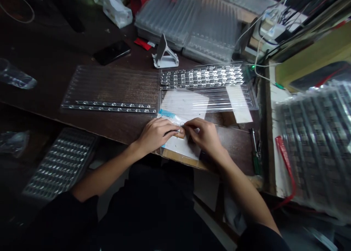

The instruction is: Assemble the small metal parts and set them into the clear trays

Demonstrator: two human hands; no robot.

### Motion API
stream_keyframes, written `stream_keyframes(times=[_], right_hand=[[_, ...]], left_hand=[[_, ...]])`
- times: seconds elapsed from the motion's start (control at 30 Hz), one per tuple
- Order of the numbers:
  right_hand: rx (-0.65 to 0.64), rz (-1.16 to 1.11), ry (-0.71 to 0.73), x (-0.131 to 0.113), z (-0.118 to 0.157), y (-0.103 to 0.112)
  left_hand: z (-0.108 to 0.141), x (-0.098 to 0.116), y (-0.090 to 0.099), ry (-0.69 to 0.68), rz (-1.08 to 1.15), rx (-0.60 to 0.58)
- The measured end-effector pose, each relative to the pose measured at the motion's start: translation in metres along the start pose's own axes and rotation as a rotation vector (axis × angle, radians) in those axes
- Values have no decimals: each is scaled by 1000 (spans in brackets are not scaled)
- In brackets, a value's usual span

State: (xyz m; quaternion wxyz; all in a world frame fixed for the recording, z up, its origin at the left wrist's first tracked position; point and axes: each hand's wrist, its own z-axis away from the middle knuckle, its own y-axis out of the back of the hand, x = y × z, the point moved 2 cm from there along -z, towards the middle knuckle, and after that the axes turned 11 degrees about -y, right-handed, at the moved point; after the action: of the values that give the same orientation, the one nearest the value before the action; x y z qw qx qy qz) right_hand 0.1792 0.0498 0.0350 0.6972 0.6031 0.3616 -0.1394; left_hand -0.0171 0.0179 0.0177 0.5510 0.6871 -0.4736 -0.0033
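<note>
1. At the bench's near edge, a small silver metal piece [177, 131] lay at 12 o'clock from the person, pinched in the left hand [155, 135], its fingers closed narrow.
2. The right hand [205, 135] was curled narrow against the piece; whether it gripped was hidden.
3. Beneath both hands lay a white paper sheet [182, 104], with blue tape [166, 113] at its edge.
4. At 1 o'clock, a clear plastic tray [201, 77] held rows of metal parts.
5. At 11 o'clock, two metal strips [112, 106] lay in a second clear tray.
6. At 3 o'clock stood a green-handled screwdriver [255, 152]; farther out lay bagged trays [315, 141].
</note>
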Motion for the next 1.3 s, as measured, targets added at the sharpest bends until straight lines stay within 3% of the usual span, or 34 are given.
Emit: stream_keyframes(times=[0.17,0.3,0.37,0.5,0.63,0.73,0.87,0.97,1.13,1.3], right_hand=[[-49,10,9,1,2,-11],[-47,-30,21,-1,3,-12],[-71,-39,88,-4,5,-13],[-72,203,240,-13,16,-20],[-73,359,258,-20,19,-26],[-84,297,224,-18,17,-13],[-35,317,7,-2,21,32],[-180,473,-113,17,33,56],[-272,512,-164,34,45,57],[-316,345,-119,20,37,60]], left_hand=[[-1,2,-1,-10,15,0],[0,1,7,100,55,196],[3,-1,11,172,20,230],[7,-5,11,193,-70,65],[7,-5,11,161,-100,3],[1,-1,11,186,-91,92],[-9,12,4,150,11,190],[-15,19,-6,95,87,154],[-15,17,-17,106,67,124],[-15,16,-18,96,28,107]])
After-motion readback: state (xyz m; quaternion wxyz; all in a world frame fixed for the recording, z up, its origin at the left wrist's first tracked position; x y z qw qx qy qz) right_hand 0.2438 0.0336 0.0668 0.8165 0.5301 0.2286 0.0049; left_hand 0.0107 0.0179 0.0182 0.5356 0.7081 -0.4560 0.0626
